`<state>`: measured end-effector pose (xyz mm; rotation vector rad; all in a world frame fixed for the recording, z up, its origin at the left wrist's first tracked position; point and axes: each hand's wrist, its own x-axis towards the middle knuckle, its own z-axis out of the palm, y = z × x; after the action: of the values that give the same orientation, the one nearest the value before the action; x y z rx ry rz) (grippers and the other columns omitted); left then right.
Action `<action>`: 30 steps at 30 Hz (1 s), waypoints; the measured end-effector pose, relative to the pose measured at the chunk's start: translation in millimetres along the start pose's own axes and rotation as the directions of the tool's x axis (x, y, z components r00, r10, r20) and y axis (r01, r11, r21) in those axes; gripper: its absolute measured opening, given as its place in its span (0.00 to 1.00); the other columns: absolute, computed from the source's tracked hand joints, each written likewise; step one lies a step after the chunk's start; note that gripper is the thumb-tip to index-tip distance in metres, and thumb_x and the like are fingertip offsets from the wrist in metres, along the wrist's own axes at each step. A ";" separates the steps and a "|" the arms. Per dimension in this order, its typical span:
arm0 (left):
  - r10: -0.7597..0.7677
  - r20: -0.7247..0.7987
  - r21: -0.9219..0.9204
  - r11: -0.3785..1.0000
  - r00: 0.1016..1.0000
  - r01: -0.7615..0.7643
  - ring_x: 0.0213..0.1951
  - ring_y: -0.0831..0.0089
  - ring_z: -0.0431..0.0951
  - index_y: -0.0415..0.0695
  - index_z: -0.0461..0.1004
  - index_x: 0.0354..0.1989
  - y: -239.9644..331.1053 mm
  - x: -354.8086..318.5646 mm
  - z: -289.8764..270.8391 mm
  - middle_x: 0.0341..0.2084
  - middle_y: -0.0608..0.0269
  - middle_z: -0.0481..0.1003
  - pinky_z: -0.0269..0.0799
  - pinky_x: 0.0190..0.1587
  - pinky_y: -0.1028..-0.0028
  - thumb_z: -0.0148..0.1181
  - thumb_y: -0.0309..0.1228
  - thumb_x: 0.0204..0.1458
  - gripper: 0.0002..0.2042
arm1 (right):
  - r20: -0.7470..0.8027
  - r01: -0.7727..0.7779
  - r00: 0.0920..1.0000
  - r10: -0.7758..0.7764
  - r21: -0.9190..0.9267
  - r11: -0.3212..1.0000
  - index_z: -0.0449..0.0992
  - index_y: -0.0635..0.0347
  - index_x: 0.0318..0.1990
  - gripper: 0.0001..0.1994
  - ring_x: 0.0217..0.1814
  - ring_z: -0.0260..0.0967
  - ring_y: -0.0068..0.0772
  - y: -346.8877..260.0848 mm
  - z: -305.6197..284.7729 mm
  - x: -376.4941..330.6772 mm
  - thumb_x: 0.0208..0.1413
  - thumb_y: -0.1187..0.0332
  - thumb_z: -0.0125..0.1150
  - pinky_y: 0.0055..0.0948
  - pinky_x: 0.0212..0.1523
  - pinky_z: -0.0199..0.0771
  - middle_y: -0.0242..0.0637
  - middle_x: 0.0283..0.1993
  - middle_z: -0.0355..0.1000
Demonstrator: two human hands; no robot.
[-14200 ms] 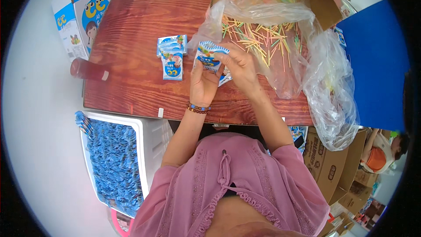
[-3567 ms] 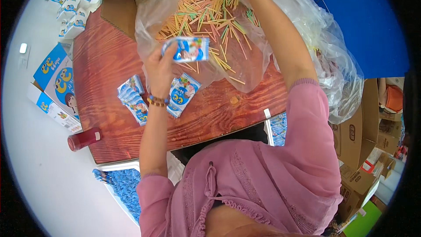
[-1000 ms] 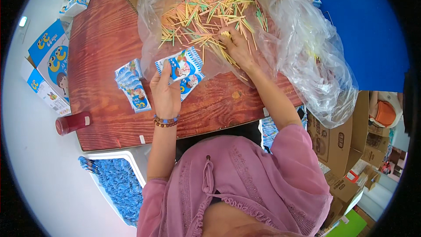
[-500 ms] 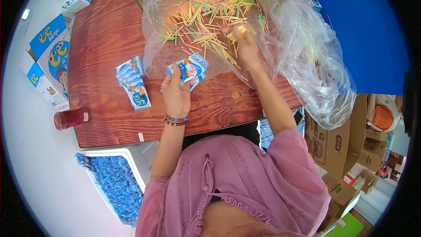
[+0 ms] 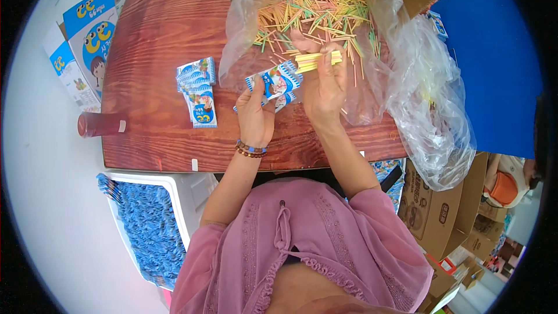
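Observation:
My left hand (image 5: 256,115) holds a small blue and white packet (image 5: 273,81) over the wooden table (image 5: 157,40). My right hand (image 5: 323,84) grips a bundle of yellow sticks (image 5: 317,60), its end right next to the packet's open end. A clear plastic bag (image 5: 418,81) spreads behind both hands, holding a heap of coloured sticks (image 5: 317,14). Left of my left hand lies a small pile of blue packets (image 5: 199,90).
A red cylinder (image 5: 100,124) lies at the table's left edge. Blue and white boxes (image 5: 87,29) stand at the left. A white bin of blue packets (image 5: 145,227) sits below the table. Cardboard boxes (image 5: 442,209) stand at the right, beside a blue panel (image 5: 494,64).
My right hand has come out of the stick heap with a bundle of yellow sticks and brought it to the packet. My left hand has raised the packet toward it.

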<state>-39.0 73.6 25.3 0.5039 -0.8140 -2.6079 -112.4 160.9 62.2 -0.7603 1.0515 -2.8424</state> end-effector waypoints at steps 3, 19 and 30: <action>0.013 0.006 -0.008 1.000 1.000 -0.013 0.37 0.75 0.78 0.40 0.76 0.37 3.8 -1.0 -1.5 0.36 0.63 0.78 0.75 0.40 0.71 0.50 0.34 0.61 0.11 | 0.050 0.012 0.999 -0.011 -0.032 0.999 0.62 0.56 0.45 0.06 0.62 0.60 0.47 0.1 6.9 -5.7 0.65 0.67 0.42 0.45 0.62 0.56 0.53 0.48 0.71; -0.020 0.137 -0.236 0.970 0.990 0.052 0.50 0.70 0.73 0.43 0.69 0.50 2.7 4.3 -19.7 0.47 0.63 0.73 0.68 0.53 0.65 0.49 0.39 0.61 0.15 | 0.331 0.100 0.919 0.214 -0.722 0.685 0.62 0.66 0.60 0.23 0.72 0.45 0.45 5.0 -3.7 -17.6 0.61 0.61 0.44 0.37 0.69 0.43 0.49 0.68 0.52; 0.078 0.215 -0.318 0.948 0.973 -0.005 0.54 0.67 0.70 0.43 0.65 0.55 26.5 -5.2 -47.3 0.52 0.61 0.71 0.63 0.60 0.59 0.50 0.38 0.60 0.18 | 0.219 -0.337 0.860 0.460 -0.432 0.836 0.69 0.69 0.52 0.15 0.48 0.70 0.24 9.7 27.1 -11.8 0.56 0.78 0.55 0.23 0.50 0.69 0.37 0.46 0.72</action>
<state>-7.8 33.4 5.9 0.0994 -0.4471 -2.7154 -91.3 139.0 68.7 -0.8512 1.5149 -2.1005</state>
